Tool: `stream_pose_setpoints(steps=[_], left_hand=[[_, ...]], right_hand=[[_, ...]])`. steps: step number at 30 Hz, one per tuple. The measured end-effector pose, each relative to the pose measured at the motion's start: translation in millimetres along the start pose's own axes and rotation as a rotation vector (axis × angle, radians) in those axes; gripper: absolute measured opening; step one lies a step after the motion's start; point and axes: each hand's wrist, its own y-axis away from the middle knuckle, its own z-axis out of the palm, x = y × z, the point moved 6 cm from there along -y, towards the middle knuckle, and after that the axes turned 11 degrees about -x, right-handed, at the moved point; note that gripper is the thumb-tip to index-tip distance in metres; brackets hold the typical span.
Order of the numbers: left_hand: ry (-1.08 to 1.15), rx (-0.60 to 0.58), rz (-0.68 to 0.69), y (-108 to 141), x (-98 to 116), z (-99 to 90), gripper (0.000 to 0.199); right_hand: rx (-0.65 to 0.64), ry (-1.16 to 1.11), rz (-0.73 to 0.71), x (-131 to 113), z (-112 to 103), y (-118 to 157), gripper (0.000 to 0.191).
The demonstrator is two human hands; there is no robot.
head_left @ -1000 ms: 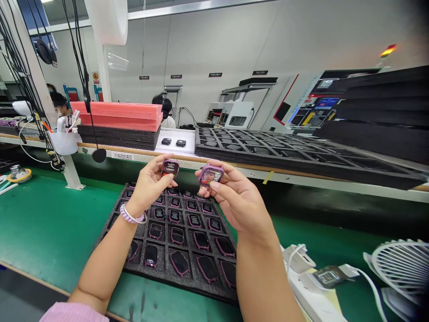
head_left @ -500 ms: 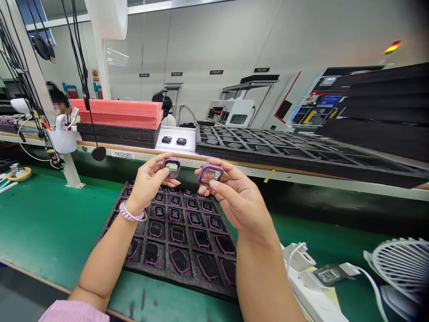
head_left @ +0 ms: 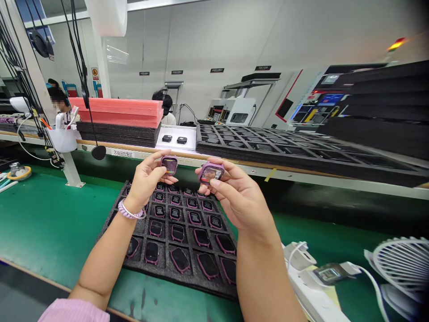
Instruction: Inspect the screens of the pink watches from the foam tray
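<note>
Above the black foam tray [head_left: 136,268], the left hand [head_left: 147,179] pinches a purple smartwatch [head_left: 169,164]; the right hand [head_left: 237,192] pinches a second purple smartwatch [head_left: 211,173]. Units held apart, screens facing upward.

Pink foam slabs [head_left: 117,112] atop black foam [head_left: 114,136], beside a white tray [head_left: 174,146]
</note>
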Motion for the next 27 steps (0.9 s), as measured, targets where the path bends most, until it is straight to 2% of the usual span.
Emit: stream_pose_setpoints(steps=[9,15,23,27], left_hand=[[-0.062,-0.001,0.030,0.0,2.4,-0.4,0.048],[-0.108,0.020,0.068,-0.2,3.1,-3.1,0.040],[-0.008,0.016,0.030,-1.5,2.1,-3.6,0.046],[-0.059,0.030,0.038,-1.9,0.6,-6.4,0.052]], right_hand=[[0.005,-0.004,0.001,0.0,0.6,0.0,0.040],[0.002,-0.042,-0.010,0.7,0.5,-0.1,0.039],[-0.023,-0.102,-0.053,1.9,0.4,-0.5,0.035],[-0.029,-0.113,-0.050,3.9,1.3,-1.5,0.035]])
